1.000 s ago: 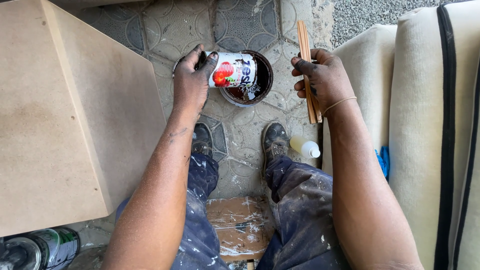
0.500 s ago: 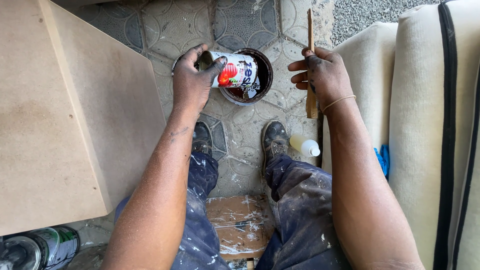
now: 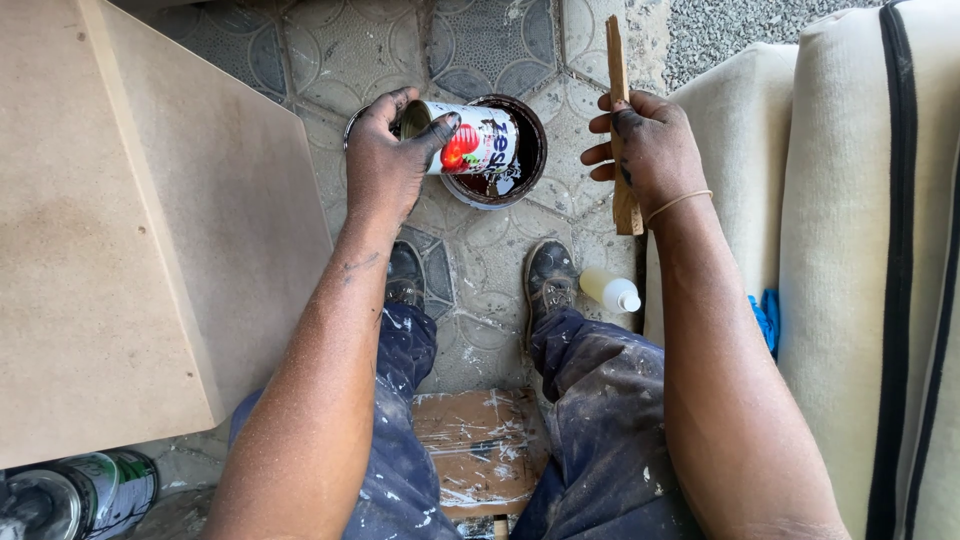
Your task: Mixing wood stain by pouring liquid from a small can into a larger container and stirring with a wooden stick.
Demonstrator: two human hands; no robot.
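The left hand (image 3: 385,165) grips a tipped tin (image 3: 470,140) over the dark pot (image 3: 530,160); the right hand (image 3: 650,150) grips a stick (image 3: 618,70). Tipped too far, the tin could slop onto the floor (image 3: 480,280).

a large pale fibreboard box (image 3: 110,250) fills the left side, standing on a floor (image 3: 480,45) of grey patterned paving tiles. at the bottom left corner a green and white can (image 3: 95,490) lies on its side, partly under the box. a small clear plastic bottle with a white cap (image 3: 610,290) lies on the tiles just beside the cream cushions with dark piping (image 3: 870,200) on the right. a bit of blue cloth (image 3: 765,320) shows against the cushions. a paint-smeared wooden board (image 3: 480,450) sits low in the middle. gravel (image 3: 740,30) shows at the top right.
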